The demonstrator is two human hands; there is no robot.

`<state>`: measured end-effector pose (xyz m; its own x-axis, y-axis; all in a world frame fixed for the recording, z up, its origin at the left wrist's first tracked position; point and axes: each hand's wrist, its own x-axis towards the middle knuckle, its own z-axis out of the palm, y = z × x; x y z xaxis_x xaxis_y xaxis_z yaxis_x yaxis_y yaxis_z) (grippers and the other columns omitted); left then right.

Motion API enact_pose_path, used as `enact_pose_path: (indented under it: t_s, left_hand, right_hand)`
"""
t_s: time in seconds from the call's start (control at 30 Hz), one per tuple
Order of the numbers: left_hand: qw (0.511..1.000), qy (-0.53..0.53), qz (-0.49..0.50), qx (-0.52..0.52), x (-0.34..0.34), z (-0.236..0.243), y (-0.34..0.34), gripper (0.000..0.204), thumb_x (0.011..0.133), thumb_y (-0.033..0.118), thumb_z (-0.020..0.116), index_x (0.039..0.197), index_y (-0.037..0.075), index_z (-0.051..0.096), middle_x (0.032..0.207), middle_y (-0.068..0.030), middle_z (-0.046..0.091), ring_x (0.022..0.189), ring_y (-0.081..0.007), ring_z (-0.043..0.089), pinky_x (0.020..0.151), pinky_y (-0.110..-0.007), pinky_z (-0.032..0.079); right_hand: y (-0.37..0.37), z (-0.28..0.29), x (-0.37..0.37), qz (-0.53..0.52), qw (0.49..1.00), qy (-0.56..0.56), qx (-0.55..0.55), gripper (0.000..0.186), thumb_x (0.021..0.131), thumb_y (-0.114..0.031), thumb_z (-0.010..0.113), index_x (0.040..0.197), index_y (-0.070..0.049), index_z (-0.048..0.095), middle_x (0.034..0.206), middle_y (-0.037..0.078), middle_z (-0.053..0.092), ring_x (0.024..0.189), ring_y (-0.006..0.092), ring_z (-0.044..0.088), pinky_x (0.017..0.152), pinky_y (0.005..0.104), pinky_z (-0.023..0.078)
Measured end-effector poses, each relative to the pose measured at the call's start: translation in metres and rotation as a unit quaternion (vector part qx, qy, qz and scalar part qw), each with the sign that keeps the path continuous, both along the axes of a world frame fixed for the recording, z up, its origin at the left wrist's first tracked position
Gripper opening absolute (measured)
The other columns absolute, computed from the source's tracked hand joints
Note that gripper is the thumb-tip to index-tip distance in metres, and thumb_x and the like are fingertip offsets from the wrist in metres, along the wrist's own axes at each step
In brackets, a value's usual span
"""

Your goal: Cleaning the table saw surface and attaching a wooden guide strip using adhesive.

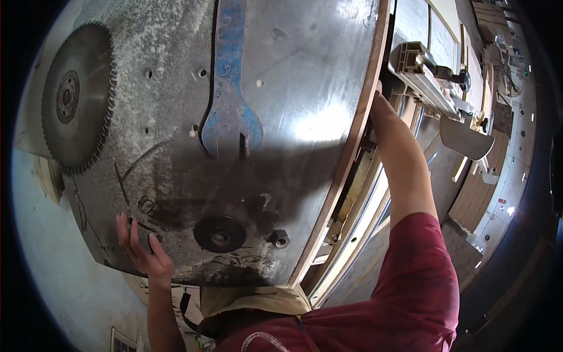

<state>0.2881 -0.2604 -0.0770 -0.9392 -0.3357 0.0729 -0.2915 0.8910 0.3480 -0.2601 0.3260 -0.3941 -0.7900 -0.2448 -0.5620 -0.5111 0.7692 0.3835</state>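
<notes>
While the metal table top (305, 88) is steadied by the left hand (143, 252), which is laid flat on its near left edge with the fingers (132, 234) spread and slightly curled, the right arm (404, 164) is stretched over the table's right edge and down behind its wooden trim (352, 146). The right hand itself is hidden below that edge, so it cannot be told whether its fingers are open or closed on anything. Whatever is being reached for beneath would best be felt for slowly, with the body weight kept on the flat left palm and the sleeve kept off the rim. A loose circular saw blade (79, 97) is laid near the far left corner (its teeth are turned toward the edge), well apart from the left fingers. A blue open-ended spanner (230, 82) is laid along the middle of the table, its jaws pointing to the near edge. A round black flange (220, 233) and a small black nut (279, 238) are set near the near edge, just right of the left hand but not touched by it.
</notes>
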Motion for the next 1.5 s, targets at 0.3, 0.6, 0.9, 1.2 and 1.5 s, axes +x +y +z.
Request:
enact_pose_path:
  t_s: [0.3, 0.6, 0.9, 1.2, 1.5]
  left_hand:
    - [1.0, 0.007, -0.002, 0.006, 0.01, 0.004, 0.0, 0.044, 0.108, 0.011, 0.053, 0.15, -0.004, 0.047, 0.164, -0.0268, 0.04, 0.152, -0.0461, 0.04, 0.125, -0.056, 0.032]
    - [0.999, 0.041, -0.02, 0.014, 0.001, 0.002, 0.003, 0.045, 0.109, 0.014, 0.055, 0.149, -0.007, 0.047, 0.164, -0.0262, 0.04, 0.151, -0.0453, 0.041, 0.124, -0.055, 0.034]
    - [0.997, 0.063, -0.037, 0.01, 0.004, 0.001, 0.0, 0.047, 0.106, 0.018, 0.062, 0.144, -0.008, 0.054, 0.16, -0.0259, 0.046, 0.149, -0.0465, 0.043, 0.121, -0.055, 0.036]
    - [0.996, 0.068, -0.049, 0.016, 0.002, 0.005, 0.0, 0.05, 0.106, 0.024, 0.062, 0.144, -0.008, 0.055, 0.16, -0.0245, 0.046, 0.148, -0.0453, 0.043, 0.121, -0.055, 0.034]
    - [0.996, 0.065, -0.061, 0.0, 0.007, -0.002, 0.001, 0.049, 0.107, 0.023, 0.06, 0.144, -0.009, 0.054, 0.16, -0.0239, 0.046, 0.148, -0.0446, 0.043, 0.121, -0.055, 0.034]
  right_hand:
    - [-0.057, 0.089, 0.057, -0.487, 0.775, 0.049, -0.4, 0.026, 0.098, -0.02, 0.062, 0.111, -0.001, 0.076, 0.103, 0.024, 0.077, 0.099, 0.0379, 0.076, 0.085, 0.0473, 0.061]
    - [-0.094, 0.204, 0.084, -0.212, 0.898, 0.123, -0.366, 0.027, 0.089, -0.016, 0.067, 0.107, 0.001, 0.074, 0.099, 0.025, 0.076, 0.1, 0.0444, 0.073, 0.087, 0.0487, 0.059]
    - [-0.085, 0.347, 0.217, -0.207, 0.871, 0.149, -0.42, 0.016, 0.098, -0.016, 0.07, 0.102, 0.0, 0.073, 0.079, 0.009, 0.074, 0.071, 0.0141, 0.069, 0.068, 0.0318, 0.055]
    - [-0.049, 0.438, 0.731, -0.45, 0.753, -0.401, -0.264, 0.021, 0.095, -0.013, 0.068, 0.11, 0.0, 0.075, 0.1, 0.018, 0.08, 0.089, 0.0282, 0.077, 0.083, 0.0453, 0.06]
    - [-0.104, 0.374, 0.479, -0.484, 0.698, 0.013, -0.527, 0.056, 0.116, -0.035, 0.05, 0.156, 0.004, 0.051, 0.153, 0.023, 0.06, 0.144, 0.0277, 0.056, 0.121, 0.0378, 0.042]
